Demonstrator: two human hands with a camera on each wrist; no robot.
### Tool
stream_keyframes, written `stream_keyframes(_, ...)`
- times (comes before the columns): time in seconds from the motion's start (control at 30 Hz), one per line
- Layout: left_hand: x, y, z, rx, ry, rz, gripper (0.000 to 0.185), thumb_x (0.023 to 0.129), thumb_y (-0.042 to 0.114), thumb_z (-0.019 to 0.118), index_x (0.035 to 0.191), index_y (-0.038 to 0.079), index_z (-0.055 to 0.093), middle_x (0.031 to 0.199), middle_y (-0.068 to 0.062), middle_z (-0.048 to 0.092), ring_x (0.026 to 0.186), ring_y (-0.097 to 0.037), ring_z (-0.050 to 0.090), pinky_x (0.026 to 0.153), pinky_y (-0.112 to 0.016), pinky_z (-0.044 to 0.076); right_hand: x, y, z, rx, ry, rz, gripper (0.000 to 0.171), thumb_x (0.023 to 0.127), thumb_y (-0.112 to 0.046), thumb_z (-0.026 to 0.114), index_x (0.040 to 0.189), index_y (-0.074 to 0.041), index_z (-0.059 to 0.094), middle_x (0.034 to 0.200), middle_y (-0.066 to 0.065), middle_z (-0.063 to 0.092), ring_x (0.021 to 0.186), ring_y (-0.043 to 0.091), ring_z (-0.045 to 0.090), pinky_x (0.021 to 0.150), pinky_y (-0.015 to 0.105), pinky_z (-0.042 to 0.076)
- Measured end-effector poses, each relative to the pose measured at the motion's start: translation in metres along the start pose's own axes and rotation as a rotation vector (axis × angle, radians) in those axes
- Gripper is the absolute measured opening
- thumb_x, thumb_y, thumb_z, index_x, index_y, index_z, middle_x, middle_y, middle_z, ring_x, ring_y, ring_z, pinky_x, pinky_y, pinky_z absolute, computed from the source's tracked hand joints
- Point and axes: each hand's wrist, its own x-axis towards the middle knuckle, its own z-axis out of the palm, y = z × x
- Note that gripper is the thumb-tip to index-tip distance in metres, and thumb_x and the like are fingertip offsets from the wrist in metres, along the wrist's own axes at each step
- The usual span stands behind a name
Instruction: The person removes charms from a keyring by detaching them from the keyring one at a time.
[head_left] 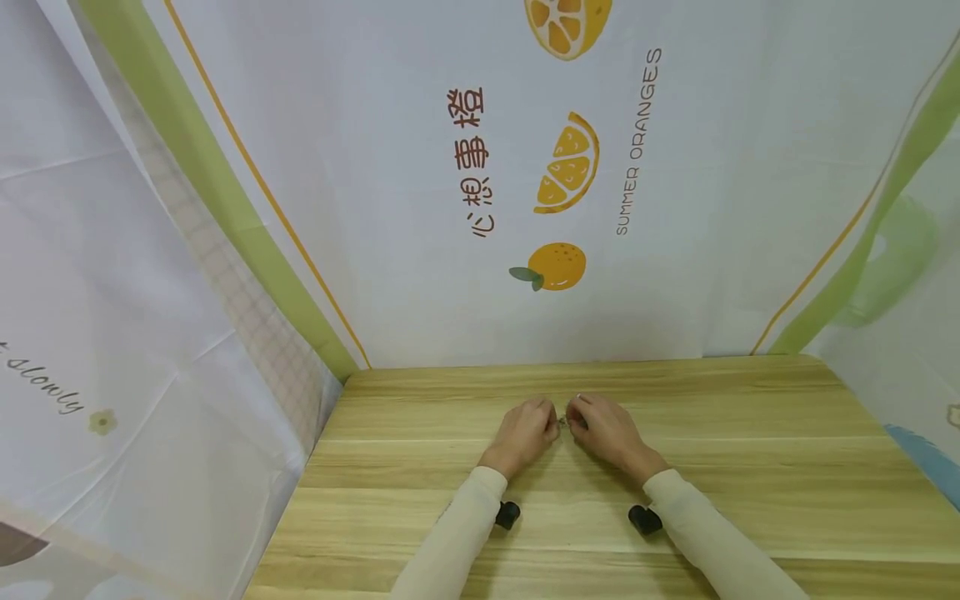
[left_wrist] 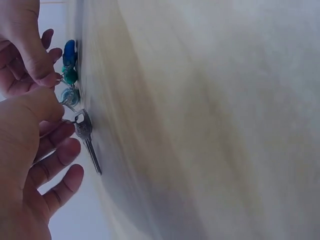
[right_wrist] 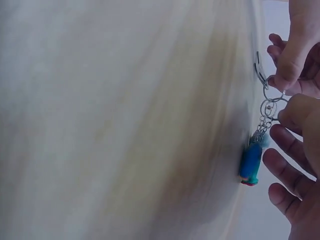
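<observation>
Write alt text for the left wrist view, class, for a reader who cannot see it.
Two hands pinch a key ring just above a pale wooden table: the left hand at the end with a silver key, the right hand near a blue-green charm.

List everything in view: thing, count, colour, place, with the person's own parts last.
Silver metal key: one, silver, on the ring, hanging against the table between the hands.
Metal key ring: one, silver, pinched by both hands.
Blue-green plastic charm: one, blue with green, on a short chain from the ring.
Wooden table: one, light wood, under the hands.
Printed cloth backdrop: white with oranges and green stripes, behind and beside the table.
Black wrist cameras: two, black, under the sleeves.
Cream sleeves: two.
Left hand: pinches the ring.
Right hand: pinches the ring.
</observation>
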Motion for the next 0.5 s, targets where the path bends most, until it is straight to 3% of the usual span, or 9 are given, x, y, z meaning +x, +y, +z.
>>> stream_keyframes(0.3,0.002,-0.004,-0.006,-0.024,0.073,0.088,0.005,0.106,0.012,0.065,0.102,0.011,0.069,0.100,0.000,0.069,0.085,-0.008,0.064,0.071,-0.016,0.052,0.005,-0.004,-0.005,0.016,0.058,-0.001,0.011,0.092,-0.007,0.081,0.098,-0.014,0.074,0.094,0.000,0.074,0.080,0.015,0.067,0.065,0.030,0.054)
stream_keyframes(0.5,0.003,-0.007,-0.009,-0.030,0.145,0.159,0.007,0.107,0.012,0.065,0.106,0.011,0.071,0.103,-0.001,0.071,0.088,-0.010,0.068,0.072,-0.016,0.054,0.009,-0.008,-0.012,0.015,0.050,-0.031,0.010,0.094,-0.009,0.081,0.103,-0.013,0.078,0.100,0.002,0.077,0.084,0.019,0.069,0.066,0.030,0.054)
